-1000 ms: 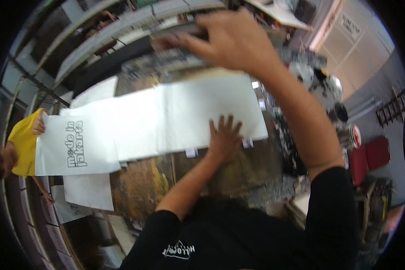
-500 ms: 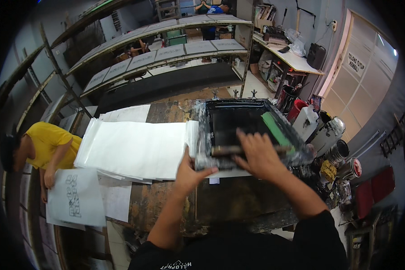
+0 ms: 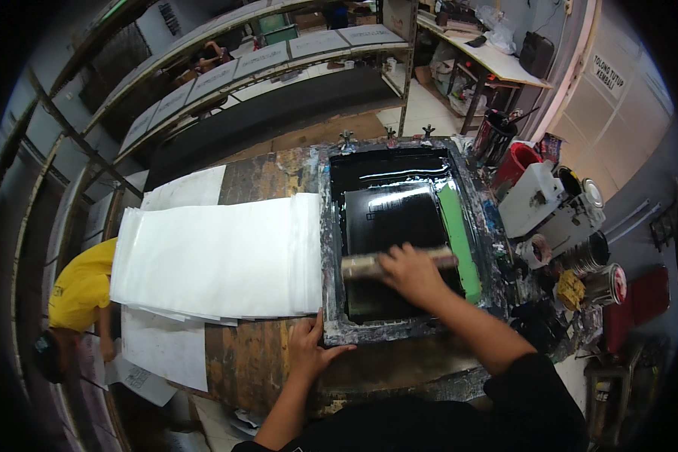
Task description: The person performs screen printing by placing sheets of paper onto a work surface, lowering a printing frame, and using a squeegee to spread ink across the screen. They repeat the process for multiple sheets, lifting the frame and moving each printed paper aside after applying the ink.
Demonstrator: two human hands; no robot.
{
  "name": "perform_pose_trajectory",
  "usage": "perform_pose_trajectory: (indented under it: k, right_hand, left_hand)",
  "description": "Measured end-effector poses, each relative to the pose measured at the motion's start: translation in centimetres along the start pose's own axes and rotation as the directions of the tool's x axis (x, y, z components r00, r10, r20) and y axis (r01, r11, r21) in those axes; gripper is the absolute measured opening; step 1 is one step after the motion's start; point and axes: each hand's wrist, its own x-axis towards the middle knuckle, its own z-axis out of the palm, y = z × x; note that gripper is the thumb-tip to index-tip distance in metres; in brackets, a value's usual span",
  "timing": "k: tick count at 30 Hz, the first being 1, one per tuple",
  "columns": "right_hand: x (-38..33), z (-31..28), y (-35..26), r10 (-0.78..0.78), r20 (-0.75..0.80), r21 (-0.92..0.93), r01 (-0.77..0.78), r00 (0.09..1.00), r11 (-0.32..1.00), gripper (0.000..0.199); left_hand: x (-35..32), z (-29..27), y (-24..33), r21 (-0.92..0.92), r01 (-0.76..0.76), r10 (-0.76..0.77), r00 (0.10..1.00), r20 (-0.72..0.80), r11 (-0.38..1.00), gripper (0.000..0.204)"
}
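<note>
A screen-printing frame (image 3: 326, 248) lies on the worktable, with glossy black ink over its mesh and a green strip along the right inner side. My right hand (image 3: 413, 277) is closed around the long wooden handle of a squeegee (image 3: 361, 266), which lies across the inked mesh. The squeegee's blade is hidden under the handle. At the frame's near left corner is my left hand (image 3: 309, 348), index finger and thumb stretched apart along the edges, holding nothing. A stack of white sheets (image 3: 215, 256) lies directly left of the frame.
Ink cans (image 3: 606, 285), a white jug (image 3: 531, 197) and a red bucket (image 3: 515, 162) crowd the right side. Wing-nut clamps (image 3: 428, 132) stand at the frame's far edge. A co-worker in yellow (image 3: 83, 290) bends at the left by a printed sheet (image 3: 145, 380). Racks with sheets stand behind.
The frame's near side has come down, and the white sheet that showed beneath it is hidden. My hand still grips the squeegee on the mesh. The co-worker has bent lower with the printed sheet.
</note>
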Motion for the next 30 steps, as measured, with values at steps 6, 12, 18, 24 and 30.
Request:
perform_pose_trajectory:
  k: [6,12,18,24,30]
  right_hand:
    - [15.0,2.8,10.1,-0.027,0.033,-0.012,0.027,0.999,1.000,0.037]
    - [19.1,2.1,13.3,-0.054,0.039,-0.004,0.054,0.998,0.999,0.042]
    - [11.1,0.2,7.6,-0.038,0.090,-0.039,0.042,0.995,0.998,0.043]
    - [-1.2,-9.7,-4.0,0.018,0.210,0.049,-0.029,0.978,0.998,0.044]
    - [0.1,-19.2,-8.6,0.024,-0.103,-0.110,-0.035,0.994,0.993,0.037]
  left_hand:
    - [-0.1,-0.2,0.2,-0.020,-0.022,0.020,0.997,-0.070,1.000,0.112]
    - [-0.5,0.1,0.0,-0.027,-0.071,0.067,0.990,-0.126,0.997,0.110]
    - [-0.8,0.4,0.3,-0.191,0.014,-0.029,0.997,-0.076,0.981,0.107]
    - [0.4,-1.8,3.9,-0.700,0.058,-0.154,0.985,-0.075,0.711,0.094]
    - [6.5,-7.0,8.7,-0.893,-0.045,-0.237,0.957,-0.167,0.447,0.087]
